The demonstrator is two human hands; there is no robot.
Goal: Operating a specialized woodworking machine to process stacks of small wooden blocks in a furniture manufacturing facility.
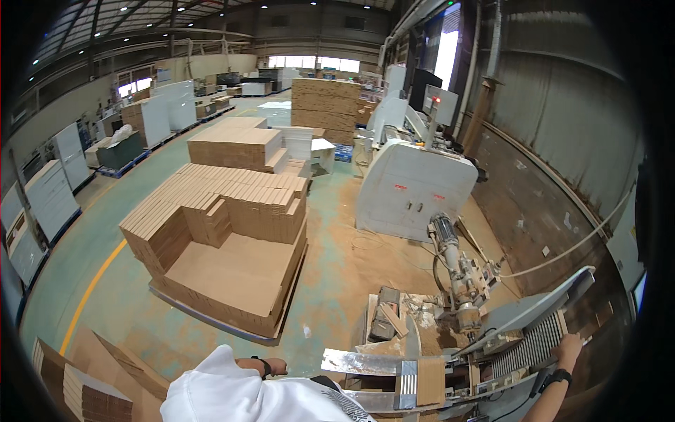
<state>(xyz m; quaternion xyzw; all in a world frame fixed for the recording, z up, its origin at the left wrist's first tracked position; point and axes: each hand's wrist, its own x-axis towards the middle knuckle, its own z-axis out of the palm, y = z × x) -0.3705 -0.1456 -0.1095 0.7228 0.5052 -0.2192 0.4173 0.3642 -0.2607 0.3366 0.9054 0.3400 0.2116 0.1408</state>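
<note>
My right hand (pixel 568 348) is at the right of the machine's feed end, a dark watch on its wrist. Its fingers are curled beside the end of a slanted row of thin board strips (pixel 524 352); what they grip, if anything, is hard to make out. Close to my white sleeve, my left hand (pixel 278 366) hangs low with a black wristband, its fingers curled in and nothing visible in them. Between the hands, a short bundle of brown strips (pixel 430 382) lies across metal rails (pixel 351 361) of the machine.
A large pallet of brown board pieces (pixel 239 183) stands ahead on the left. Beyond the rails are a motor unit (pixel 457 274) and a grey-white machine housing (pixel 415 190). More boards (pixel 105 387) sit at lower left. Sawdust covers the floor (pixel 337 253).
</note>
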